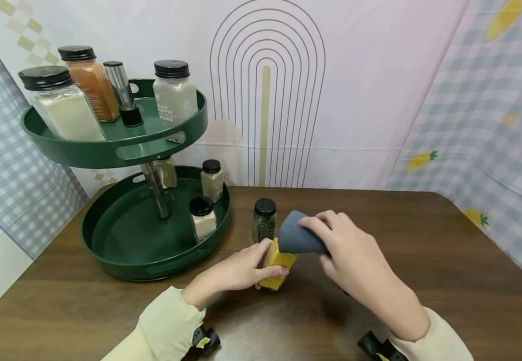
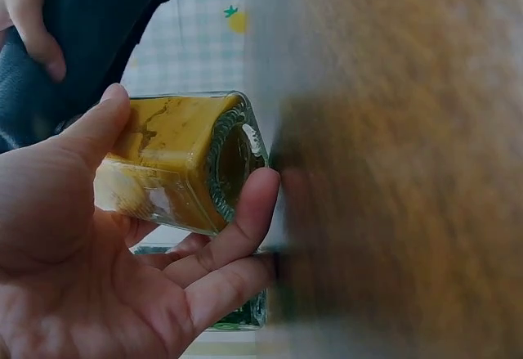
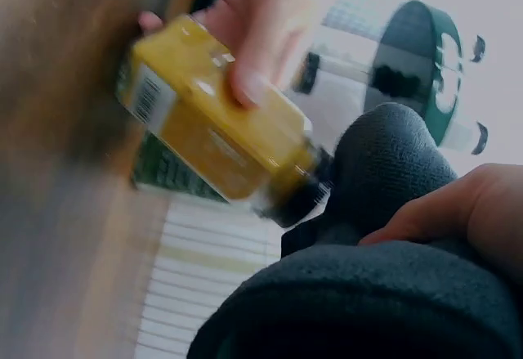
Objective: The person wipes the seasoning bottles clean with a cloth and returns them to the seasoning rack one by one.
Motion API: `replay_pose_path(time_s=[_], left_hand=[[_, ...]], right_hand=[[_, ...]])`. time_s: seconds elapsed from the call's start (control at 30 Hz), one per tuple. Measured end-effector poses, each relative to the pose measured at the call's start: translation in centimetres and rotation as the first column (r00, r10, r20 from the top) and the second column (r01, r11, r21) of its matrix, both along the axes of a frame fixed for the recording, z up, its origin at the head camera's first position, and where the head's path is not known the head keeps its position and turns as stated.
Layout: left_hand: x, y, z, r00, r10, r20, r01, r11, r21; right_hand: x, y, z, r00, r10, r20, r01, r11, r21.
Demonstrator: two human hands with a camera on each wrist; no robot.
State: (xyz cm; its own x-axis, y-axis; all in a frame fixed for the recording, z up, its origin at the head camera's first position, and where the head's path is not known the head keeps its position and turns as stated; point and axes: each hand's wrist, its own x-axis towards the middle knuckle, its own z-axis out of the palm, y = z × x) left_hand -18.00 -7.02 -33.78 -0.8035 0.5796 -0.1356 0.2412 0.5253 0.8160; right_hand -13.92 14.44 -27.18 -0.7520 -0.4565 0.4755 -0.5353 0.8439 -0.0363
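Note:
My left hand (image 1: 238,268) grips a square glass jar of yellow spice (image 1: 280,258), tilted just above the brown table. Its ribbed glass base shows in the left wrist view, and its black cap (image 3: 301,199) and barcode label in the right wrist view. My right hand (image 1: 348,245) holds a folded grey-blue cloth (image 1: 300,234) over the jar's cap end. Just behind stands a black-capped jar of green herbs (image 1: 264,220) on the table.
A two-tier green tray stand (image 1: 125,271) fills the left side. Its upper tier bears larger jars, such as an orange one (image 1: 93,85), and a steel grinder (image 1: 123,93). Small jars (image 1: 203,218) sit on the lower tier. A patterned cloth backdrop (image 1: 360,100) hangs behind the table (image 1: 423,250).

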Motion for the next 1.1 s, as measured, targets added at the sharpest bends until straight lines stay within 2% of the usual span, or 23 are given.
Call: replay_pose_path(time_s=[0.1,0.47,0.87,0.97,1.1], left_hand=[[0.0,0.1,0.0,1.000,-0.002,-0.005,0.002,1.000,-0.002],[0.0,0.1,0.2,1.000,-0.012,-0.028,0.011,0.999,-0.039],[-0.1,0.1,0.0,1.000,-0.007,-0.009,0.007,1.000,-0.014],[-0.2,0.1,-0.1,1.000,-0.009,-0.004,0.009,1.000,-0.006],[-0.3,-0.1,-0.2,1.000,-0.014,-0.002,0.014,1.000,0.001]], right_hand=[[0.1,-0.3,-0.4,0.999,0.035,-0.014,-0.035,0.999,0.032],[0.2,0.3,0.0,1.000,0.024,-0.007,-0.024,0.998,0.051],[-0.1,1.1,0.0,0.999,-0.037,0.003,0.036,0.996,0.084],[-0.2,1.2,0.0,0.997,-0.071,-0.001,0.071,0.991,0.110],[-0.3,1.4,0.0,0.990,-0.139,-0.029,0.142,0.972,0.188]])
